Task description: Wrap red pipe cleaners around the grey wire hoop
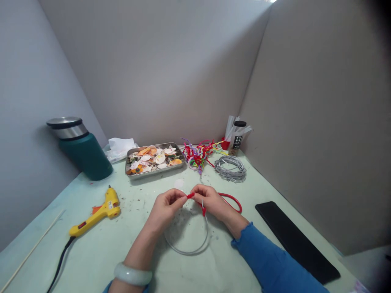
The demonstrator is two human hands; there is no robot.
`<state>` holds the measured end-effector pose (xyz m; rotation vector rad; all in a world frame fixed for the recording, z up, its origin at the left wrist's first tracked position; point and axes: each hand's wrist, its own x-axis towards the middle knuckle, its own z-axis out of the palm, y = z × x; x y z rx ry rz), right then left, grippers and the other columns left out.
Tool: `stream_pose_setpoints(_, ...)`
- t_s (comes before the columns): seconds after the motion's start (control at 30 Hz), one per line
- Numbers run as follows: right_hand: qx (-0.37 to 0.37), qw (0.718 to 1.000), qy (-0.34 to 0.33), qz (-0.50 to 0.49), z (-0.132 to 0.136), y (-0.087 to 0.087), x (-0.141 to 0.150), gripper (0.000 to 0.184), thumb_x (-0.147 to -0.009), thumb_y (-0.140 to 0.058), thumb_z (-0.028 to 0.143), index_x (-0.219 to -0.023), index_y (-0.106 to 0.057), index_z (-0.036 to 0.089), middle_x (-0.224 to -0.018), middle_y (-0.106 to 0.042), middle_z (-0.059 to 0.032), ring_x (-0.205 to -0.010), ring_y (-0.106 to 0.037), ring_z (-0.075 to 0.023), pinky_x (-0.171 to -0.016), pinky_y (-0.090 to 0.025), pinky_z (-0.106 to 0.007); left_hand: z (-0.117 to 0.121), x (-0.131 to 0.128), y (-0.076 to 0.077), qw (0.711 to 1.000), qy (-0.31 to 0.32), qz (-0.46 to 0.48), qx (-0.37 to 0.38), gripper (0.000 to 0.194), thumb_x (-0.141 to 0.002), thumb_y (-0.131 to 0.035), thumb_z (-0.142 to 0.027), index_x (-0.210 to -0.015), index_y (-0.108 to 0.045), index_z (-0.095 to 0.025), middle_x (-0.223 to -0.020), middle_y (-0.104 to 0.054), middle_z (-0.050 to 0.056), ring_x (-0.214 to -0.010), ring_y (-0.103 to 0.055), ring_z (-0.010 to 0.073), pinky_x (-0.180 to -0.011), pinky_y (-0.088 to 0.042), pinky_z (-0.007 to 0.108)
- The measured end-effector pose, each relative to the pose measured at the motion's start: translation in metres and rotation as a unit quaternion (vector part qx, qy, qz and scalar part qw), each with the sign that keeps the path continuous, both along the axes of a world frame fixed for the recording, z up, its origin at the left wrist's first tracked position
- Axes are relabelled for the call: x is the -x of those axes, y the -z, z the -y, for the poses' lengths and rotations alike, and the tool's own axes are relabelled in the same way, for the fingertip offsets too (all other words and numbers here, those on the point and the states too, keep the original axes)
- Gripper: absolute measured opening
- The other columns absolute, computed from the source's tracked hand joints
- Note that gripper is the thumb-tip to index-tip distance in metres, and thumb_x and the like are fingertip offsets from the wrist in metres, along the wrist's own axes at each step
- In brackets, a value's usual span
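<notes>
Ring of thin, smooth grey wire (186, 254) hangs under the hands, over the pale green tabletop (122, 248), approx. centre front; upper part partly hidden by fingers. Small red fuzzy bit (204, 211) sits on its R side, near R hand.

Grip: L hand (165, 207) pinches one end of short red fuzzy strip (190, 195), thumb + index. R hand (210, 199) pinches other end, fingers closed on it; whether it also grips the ring: can't tell. Two-ended pinch prob. steadies a soft, bendy piece; fingertips nearly meet, prob. for fine control.

Thicker red loop (234, 199), smooth-looking, lies beyond R hand, partly behind it.

L side: yellow plastic glue gun (112, 201) on its side, metal nozzle pointing away, black cord twd. near edge; handle end faces the person, prob. for easy reach. Tall teal bottle w/ steel collar (88, 156) behind.

Back: shallow metal tray (152, 174), rim prob. keeps loose shells (160, 158) together; shells flat, fan-like, white/orange. Next to it, tangled multicol. fuzzy strips (200, 156), then coiled grey wire (240, 175), wound prob. for compactness. Clear jar w/ black lid (237, 140) behind coil. Flat matte black slab (296, 240) at R.
</notes>
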<state>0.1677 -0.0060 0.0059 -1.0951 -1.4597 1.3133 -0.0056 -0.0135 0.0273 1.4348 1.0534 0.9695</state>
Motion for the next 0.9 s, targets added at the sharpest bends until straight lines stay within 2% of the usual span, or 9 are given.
stream_pose_setpoints(0.17, 0.101, 0.992, -0.043, -0.055, 0.001, -0.001, -0.005, 0.02, -0.07, -0.067, 0.032, -0.072, -0.058, 0.014, -0.052, -0.048, 0.0053, -0.044, -0.039, -0.0063, -0.041, -0.03, -0.019, 0.002, 0.001, -0.003, 0.999, 0.047, -0.017, 0.02, 0.024, -0.07, -0.064, -0.036, -0.071, -0.06, -0.013, -0.061, -0.054, -0.001, -0.055, -0.043, 0.0095, -0.053, -0.03, 0.021)
stream_pose_setpoints(0.3, 0.129, 0.983, -0.093, -0.093, 0.003, -0.004, -0.007, 0.025, -0.071, -0.066, 0.037, -0.073, -0.056, 0.014, -0.055, -0.053, 0.0031, -0.044, -0.045, -0.0073, -0.043, -0.034, -0.019, 0.005, 0.001, -0.003, 0.995, 0.09, -0.035, 0.026, 0.022, -0.072, -0.063, -0.035, -0.071, -0.06, -0.013, -0.06, -0.052, -0.002, -0.054, -0.041, 0.0091, -0.052, -0.029, 0.022)
stream_pose_setpoints(0.4, 0.137, 0.98, -0.116, -0.091, 0.005, -0.007, -0.006, 0.026, -0.072, -0.066, 0.038, -0.072, -0.056, 0.014, -0.054, -0.052, 0.0038, -0.041, -0.041, -0.0051, -0.04, -0.03, -0.018, 0.006, 0.0, 0.0, 0.992, 0.113, -0.051, 0.037, 0.022, -0.071, -0.063, -0.035, -0.07, -0.059, -0.013, -0.058, -0.053, -0.001, -0.053, -0.042, 0.0092, -0.051, -0.029, 0.022)
stream_pose_setpoints(0.5, 0.124, 0.987, -0.088, -0.054, 0.006, -0.009, -0.006, 0.025, -0.071, -0.067, 0.037, -0.07, -0.056, 0.014, -0.05, -0.048, 0.0057, -0.039, -0.033, -0.0035, -0.036, -0.022, -0.016, 0.006, -0.002, 0.003, 0.99, 0.117, -0.067, 0.052, 0.023, -0.07, -0.064, -0.036, -0.068, -0.058, -0.013, -0.056, -0.054, -0.001, -0.051, -0.044, 0.0098, -0.051, -0.03, 0.022)
stream_pose_setpoints(0.57, 0.105, 0.993, -0.055, -0.024, 0.006, -0.009, -0.005, 0.024, -0.07, -0.067, 0.035, -0.068, -0.057, 0.014, -0.05, -0.047, 0.0055, -0.039, -0.032, -0.0038, -0.036, -0.02, -0.017, 0.005, -0.004, 0.004, 0.988, 0.108, -0.084, 0.065, 0.024, -0.069, -0.063, -0.037, -0.07, -0.06, -0.013, -0.053, -0.055, -0.001, -0.047, -0.042, 0.0092, -0.048, -0.028, 0.022)
stream_pose_setpoints(0.7, 0.06, 0.997, -0.048, 0.005, 0.005, -0.007, -0.003, 0.022, -0.068, -0.069, 0.034, -0.068, -0.061, 0.013, -0.054, -0.052, 0.0031, -0.046, -0.04, -0.0059, -0.043, -0.029, -0.017, 0.007, -0.005, 0.003, 0.983, 0.11, -0.117, 0.085, 0.03, -0.07, -0.062, -0.039, -0.084, -0.067, -0.012, -0.052, -0.054, -0.002, -0.042, -0.032, 0.0072, -0.044, -0.02, 0.021)
stream_pose_setpoints(0.9, 0.003, 0.999, -0.041, 0.021, 0.008, -0.01, 0.001, 0.019, -0.068, -0.069, 0.031, -0.066, -0.063, 0.013, -0.058, -0.056, 0.0018, -0.055, -0.046, -0.0089, -0.052, -0.035, -0.02, 0.008, -0.005, 0.006, 0.983, 0.108, -0.101, 0.112, 0.029, -0.07, -0.062, -0.039, -0.077, -0.068, -0.012, -0.051, -0.051, -0.003, -0.042, -0.028, 0.0062, -0.044, -0.018, 0.022)
